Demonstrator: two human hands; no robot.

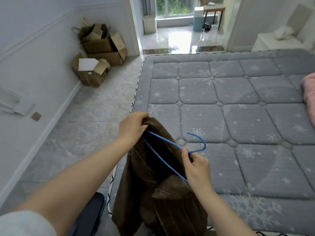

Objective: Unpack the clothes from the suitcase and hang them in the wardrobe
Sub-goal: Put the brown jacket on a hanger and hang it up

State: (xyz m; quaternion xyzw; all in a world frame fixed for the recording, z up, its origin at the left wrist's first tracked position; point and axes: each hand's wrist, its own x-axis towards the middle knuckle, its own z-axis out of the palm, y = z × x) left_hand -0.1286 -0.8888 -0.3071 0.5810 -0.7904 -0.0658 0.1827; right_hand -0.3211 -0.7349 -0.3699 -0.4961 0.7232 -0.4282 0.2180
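Midway on this one: left hand (132,126) pinches the brown jacket (158,184) collar, right hand (196,165) grips the blue hanger (163,142) neck, half inside. Wardrobe hanging's still left.

The jacket (153,184) is brown. The hanger (163,142) is blue. The mattress (238,108) is grey with white snowflakes. At 3 o'clock, the blanket (309,92) is pink.

The far arm of the blue wire hanger (172,151) was hidden inside the brown jacket (153,184), whose hem ran off the bottom edge. A pink cloth (309,96) on the mattress (238,103) was cut by the right edge. The dark case (92,213) below the left forearm was mostly covered and too partial to identify.
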